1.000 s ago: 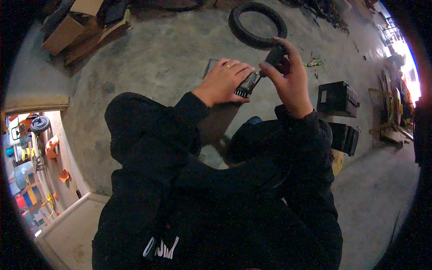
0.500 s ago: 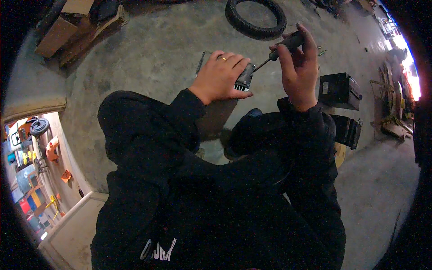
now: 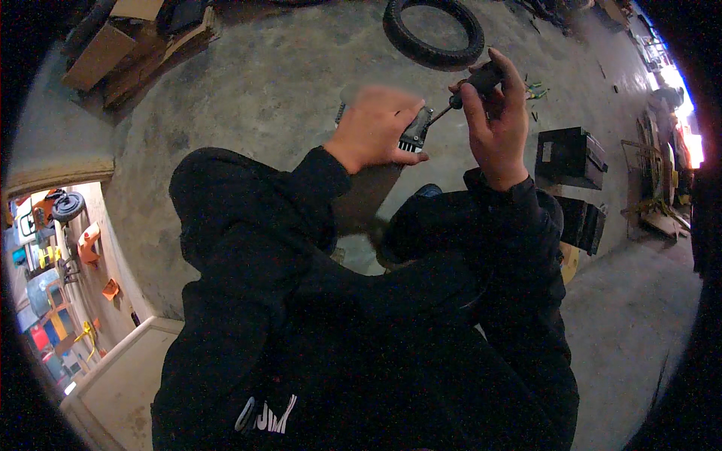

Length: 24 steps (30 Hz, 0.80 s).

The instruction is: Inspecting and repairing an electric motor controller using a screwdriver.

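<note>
My left hand [image 3: 377, 126] is closed over a dark, box-shaped metal part with pale fins [image 3: 414, 134], holding it above the floor. Much of that part is hidden under the palm and fingers; its finned right end shows beside the thumb. In my right hand [image 3: 499, 124] is a screwdriver with a dark handle [image 3: 479, 80], gripped between the thumb and fingers. Its shaft slants down to the left, and the tip meets the right end of the finned part, at or very near a corner. Whether the tip sits in a screw is too small to tell.
A black tire [image 3: 434, 31] lies on the concrete floor [image 3: 248, 98] beyond my hands. Two black box-shaped units, one a larger box [image 3: 570, 156], stand to the right. Cardboard boxes [image 3: 100, 56] are at the far left. Small green-handled tools [image 3: 535, 92] lie beyond my right hand.
The view has shifted slightly, so everything sits a little to the right. The screwdriver handle has turned a little in my right hand's fingers. Both hands keep their holds.
</note>
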Available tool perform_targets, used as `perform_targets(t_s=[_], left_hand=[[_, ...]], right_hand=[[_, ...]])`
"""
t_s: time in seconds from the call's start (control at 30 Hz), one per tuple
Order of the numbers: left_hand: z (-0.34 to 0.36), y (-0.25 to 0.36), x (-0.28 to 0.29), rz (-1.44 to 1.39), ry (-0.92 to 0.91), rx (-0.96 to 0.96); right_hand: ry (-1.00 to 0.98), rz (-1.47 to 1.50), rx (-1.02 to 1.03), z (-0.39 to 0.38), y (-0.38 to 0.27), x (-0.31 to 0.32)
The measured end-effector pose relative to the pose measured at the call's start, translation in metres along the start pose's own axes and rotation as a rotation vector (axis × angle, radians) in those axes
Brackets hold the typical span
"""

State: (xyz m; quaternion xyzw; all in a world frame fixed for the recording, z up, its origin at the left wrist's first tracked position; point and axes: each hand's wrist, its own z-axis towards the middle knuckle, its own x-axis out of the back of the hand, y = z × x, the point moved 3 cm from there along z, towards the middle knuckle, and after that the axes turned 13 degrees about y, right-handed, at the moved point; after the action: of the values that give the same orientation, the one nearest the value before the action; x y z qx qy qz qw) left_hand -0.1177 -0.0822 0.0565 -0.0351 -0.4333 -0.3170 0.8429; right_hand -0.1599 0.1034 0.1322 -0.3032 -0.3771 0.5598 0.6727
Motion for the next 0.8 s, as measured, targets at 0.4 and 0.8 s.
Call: perform_targets(t_s=[0.4,0.8], left_hand=[[0.0,-0.001,-0.002,-0.02,0.007,0.02],[0.001,0.0,-0.004,0.012,-0.005,-0.001]], right_hand=[[0.056,-0.36,0.307,0.003,-0.023,-0.003],[0.177,-0.667,0.378,-0.003,-0.038,-0.015]])
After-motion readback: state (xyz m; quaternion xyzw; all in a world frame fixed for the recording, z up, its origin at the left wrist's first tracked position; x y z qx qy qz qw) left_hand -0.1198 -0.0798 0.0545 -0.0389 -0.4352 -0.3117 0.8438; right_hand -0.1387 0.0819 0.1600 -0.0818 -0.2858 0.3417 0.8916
